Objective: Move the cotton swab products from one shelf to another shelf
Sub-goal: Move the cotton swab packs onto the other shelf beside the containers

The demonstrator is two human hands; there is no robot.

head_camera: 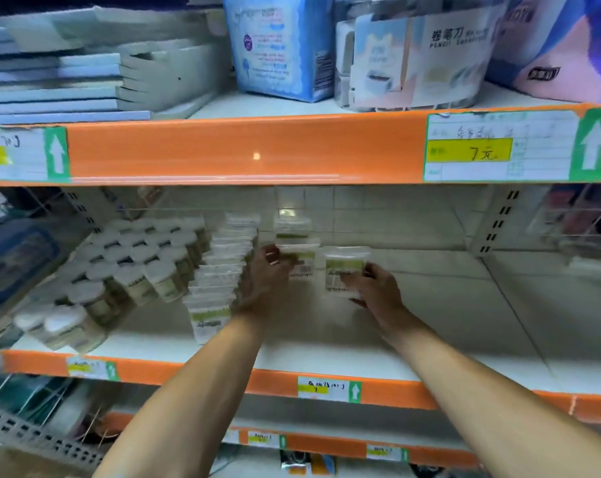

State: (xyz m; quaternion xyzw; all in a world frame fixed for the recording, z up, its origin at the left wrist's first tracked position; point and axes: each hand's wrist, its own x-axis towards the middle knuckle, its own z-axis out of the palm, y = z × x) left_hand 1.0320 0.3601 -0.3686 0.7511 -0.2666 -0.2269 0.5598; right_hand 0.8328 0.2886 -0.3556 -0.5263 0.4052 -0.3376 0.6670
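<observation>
Both my hands reach into the middle shelf (464,305). My left hand (264,281) grips a clear cotton swab pack (301,257) with a barcode label, near the back. My right hand (375,288) holds another cotton swab pack (344,267) with a green label, just right of the first. A row of similar flat swab packs (216,281) stands in a line left of my left hand. Round white-lidded swab tubs (130,267) fill the shelf's left part. More swab packs (290,227) stand at the back.
The upper shelf's orange edge (240,150) hangs above my hands, carrying a blue pack (278,46), a clear tub of pencil sharpeners (413,53) and stacked notebooks (68,81). A slotted upright (495,222) stands at the back right. Lower shelves with price tags (328,389) lie below.
</observation>
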